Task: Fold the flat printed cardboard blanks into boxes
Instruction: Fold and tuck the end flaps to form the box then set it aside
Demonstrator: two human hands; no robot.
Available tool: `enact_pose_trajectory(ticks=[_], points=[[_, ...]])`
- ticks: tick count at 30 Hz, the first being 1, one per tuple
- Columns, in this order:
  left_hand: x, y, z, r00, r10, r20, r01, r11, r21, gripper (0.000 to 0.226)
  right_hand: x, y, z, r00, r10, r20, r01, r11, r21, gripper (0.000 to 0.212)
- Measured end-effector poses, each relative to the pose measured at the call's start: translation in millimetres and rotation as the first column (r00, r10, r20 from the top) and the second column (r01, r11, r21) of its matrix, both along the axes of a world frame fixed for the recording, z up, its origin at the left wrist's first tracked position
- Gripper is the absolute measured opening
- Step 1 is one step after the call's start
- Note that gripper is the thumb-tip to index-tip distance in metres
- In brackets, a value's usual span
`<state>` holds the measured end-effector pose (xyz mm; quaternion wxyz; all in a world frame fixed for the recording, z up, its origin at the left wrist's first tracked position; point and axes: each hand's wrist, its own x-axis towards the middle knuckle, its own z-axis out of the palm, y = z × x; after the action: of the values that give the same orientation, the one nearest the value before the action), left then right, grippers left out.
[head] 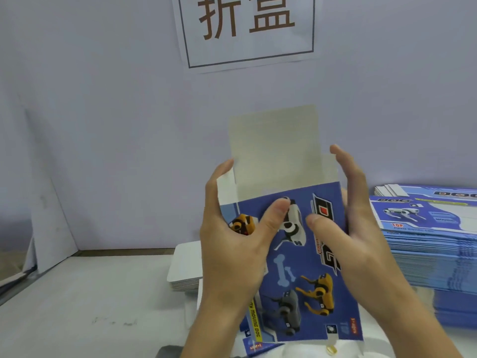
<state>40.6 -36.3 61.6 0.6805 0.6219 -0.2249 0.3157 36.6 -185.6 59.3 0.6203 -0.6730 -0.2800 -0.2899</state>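
Observation:
I hold a blue printed box blank (309,267) with robot-dog pictures upright in front of me. Its grey unprinted top flap (276,148) stands up above the blue panel, and a small side flap shows at the upper left. My left hand (232,241) grips the box's left edge, thumb pressed on the printed front. My right hand (346,223) holds the right edge, thumb on the front and fingers straight up along the side. The backs of both hands' fingers are hidden behind the cardboard.
A tall stack of flat blue printed blanks (428,236) lies at the right on the table. A pile of white rounded cards (184,270) sits behind my left hand. The grey tabletop (90,306) stretches left; a wall with a paper sign (247,29) stands close behind.

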Motion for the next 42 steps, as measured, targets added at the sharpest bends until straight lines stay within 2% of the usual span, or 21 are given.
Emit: enact_pose_trajectory(ticks=[2,4,6,8,10,12,14,17,18,20,22,23,25,27,29,30,32,33,37,39,42], points=[[-0.5,0.0,-0.7,0.999,0.03,0.024,-0.03,0.999,0.023,0.07,1.5,3.1,-3.8,0.999,0.009,0.033,-0.009,1.0,-0.004,0.073],[0.6,2.7,-1.4,0.999,0.054,0.007,-0.054,0.998,0.027,0.07,3.6,5.3,-6.6,0.992,0.113,-0.049,-0.111,0.993,0.05,0.067],[2.1,4.7,-2.4,0.996,0.088,-0.025,-0.086,0.995,0.046,0.065,5.0,6.8,-8.3,0.979,0.182,-0.094,-0.17,0.978,0.121,0.051],[1.3,3.5,-2.3,0.988,0.153,-0.009,-0.152,0.985,0.076,0.056,2.2,5.8,-6.3,0.978,0.171,-0.12,-0.149,0.974,0.169,0.033],[-2.7,-1.7,-0.9,0.982,0.188,0.024,-0.188,0.981,0.043,0.052,-3.2,6.2,-2.1,0.977,0.158,-0.145,-0.124,0.967,0.222,0.033],[-5.8,-6.0,0.2,0.988,0.155,0.015,-0.154,0.987,-0.039,0.046,-5.6,7.4,3.5,0.98,0.068,-0.189,-0.027,0.977,0.209,0.038],[-6.9,-4.9,1.1,0.987,0.161,-0.005,-0.161,0.986,-0.034,0.037,-4.4,7.6,8.2,0.979,-0.02,-0.202,0.053,0.986,0.158,0.031],[-8.0,0.3,7.2,0.992,0.083,-0.094,-0.092,0.992,-0.089,0.031,-3.6,8.5,10.0,0.973,0.022,-0.23,0.022,0.982,0.186,0.019],[-8.4,1.6,9.2,0.992,0.032,-0.119,-0.047,0.99,-0.131,0.036,-3.2,8.5,8.9,0.97,0.054,-0.237,-0.003,0.978,0.21,0.019],[-8.9,3.7,9.9,0.988,-0.035,-0.152,0.009,0.986,-0.169,0.051,-0.4,6.4,6.0,0.966,0.098,-0.238,-0.04,0.971,0.237,0.037],[-8.2,4.6,9.8,0.986,-0.049,-0.16,0.03,0.992,-0.121,0.059,3.1,3.7,4.4,0.967,0.097,-0.237,-0.051,0.98,0.194,0.055],[-8.0,4.2,10.2,0.987,-0.047,-0.154,0.032,0.995,-0.096,0.059,3.6,2.9,4.3,0.967,0.105,-0.232,-0.064,0.982,0.175,0.056],[-7.9,2.4,10.8,0.994,-0.007,-0.108,0.0,0.997,-0.073,0.05,3.8,2.1,4.7,0.964,0.14,-0.228,-0.1,0.979,0.18,0.047],[-9.3,1.2,10.5,0.998,0.029,-0.048,-0.033,0.995,-0.089,0.03,2.5,2.3,3.5,0.963,0.156,-0.221,-0.1,0.965,0.244,0.032],[-10.4,0.4,8.4,1.0,-0.031,-0.002,0.03,0.989,-0.144,0.015,0.2,2.4,1.0,0.967,0.164,-0.197,-0.097,0.945,0.312,0.022],[-9.9,0.7,6.4,0.996,-0.087,0.005,0.087,0.977,-0.193,0.014,-0.5,2.7,0.5,0.965,0.194,-0.174,-0.122,0.926,0.357,0.021],[-10.0,1.7,4.5,0.982,-0.189,0.0,0.18,0.939,-0.293,0.027,-3.4,3.5,1.0,0.945,0.29,-0.15,-0.196,0.872,0.448,0.03],[-10.2,3.2,4.1,0.982,-0.189,-0.009,0.178,0.94,-0.291,0.031,-3.2,3.6,0.6,0.935,0.318,-0.16,-0.216,0.865,0.453,0.034],[-10.6,5.8,1.6,0.999,-0.029,0.015,0.03,0.999,-0.024,0.025,-1.0,-1.7,0.9,0.919,0.311,-0.242,-0.229,0.921,0.315,0.013],[-11.3,8.6,-0.1,0.999,-0.041,0.014,0.04,0.999,0.035,0.025,0.2,-6.2,-1.7,0.907,0.357,-0.223,-0.291,0.914,0.281,0.03],[-12.3,12.6,2.1,0.998,-0.05,0.039,0.045,0.992,0.118,0.027,-1.2,-9.5,-2.7,0.937,0.309,-0.165,-0.268,0.936,0.231,0.038]])
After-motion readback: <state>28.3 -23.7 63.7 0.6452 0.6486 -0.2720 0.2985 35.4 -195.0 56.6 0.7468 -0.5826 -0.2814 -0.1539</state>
